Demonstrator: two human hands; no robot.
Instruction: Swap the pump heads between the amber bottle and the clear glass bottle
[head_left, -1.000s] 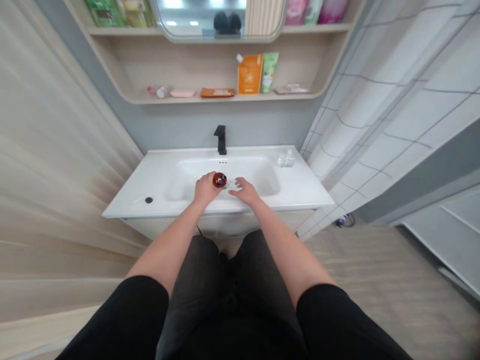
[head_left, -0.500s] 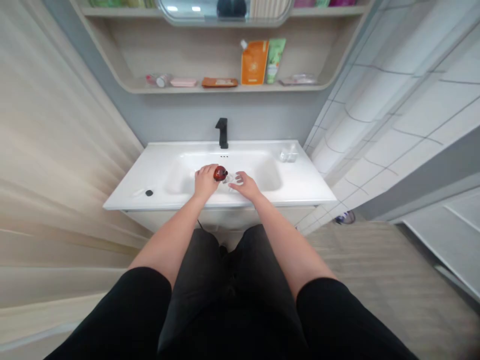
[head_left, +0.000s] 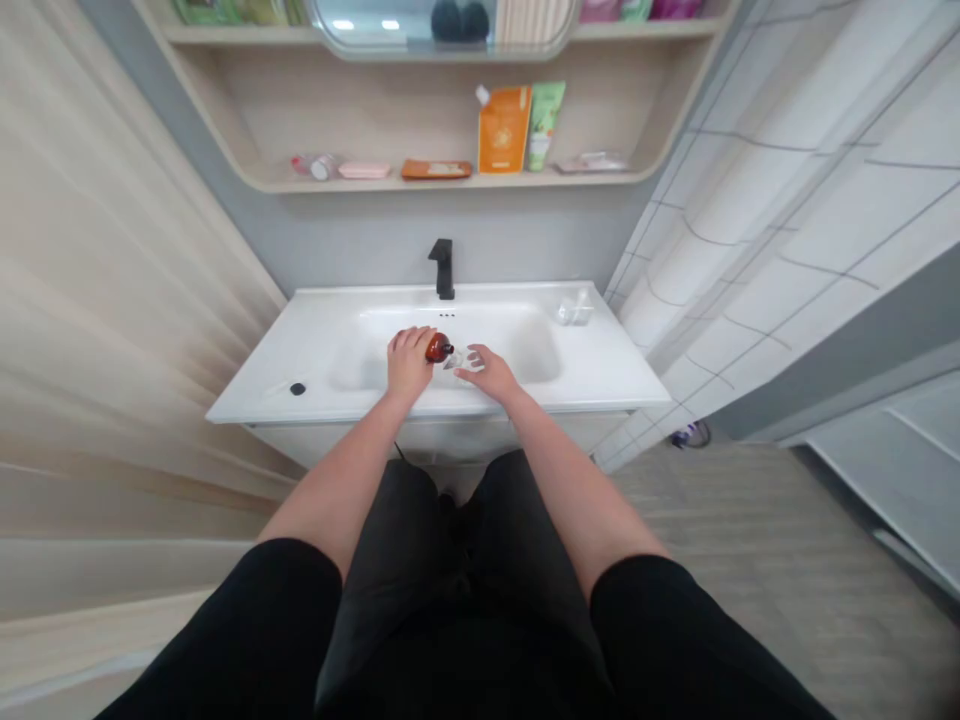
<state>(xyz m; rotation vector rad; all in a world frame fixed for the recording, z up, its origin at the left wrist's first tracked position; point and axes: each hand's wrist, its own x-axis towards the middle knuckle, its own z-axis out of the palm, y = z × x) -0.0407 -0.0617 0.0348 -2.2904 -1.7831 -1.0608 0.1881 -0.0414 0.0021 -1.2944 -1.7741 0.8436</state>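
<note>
Over the white sink [head_left: 536, 345], my left hand [head_left: 409, 358] is wrapped round a reddish-brown bottle [head_left: 436, 348]. The bottle is tipped over, its dark neck pointing right. My right hand [head_left: 491, 375] is curled round a small clear, see-through vessel [head_left: 454, 360], whose exact kind I cannot make out. One end of this vessel narrows like a cone and sits just by the bottle's mouth. Whether the two touch, and whether any liquid runs between them, is too small to tell.
Behind the sink stands a black faucet [head_left: 444, 270]. Clear containers [head_left: 574, 308] sit on the right of the counter, and a small black cap-like piece [head_left: 298, 389] lies on the left. Above, a shelf [head_left: 337, 186] holds an orange pouch [head_left: 504, 130] and a green tube [head_left: 545, 125].
The bottle in my left hand has tilted further, its neck lower and more to the right. My right hand has stayed nearly in place. The whole view has shifted slightly.
</note>
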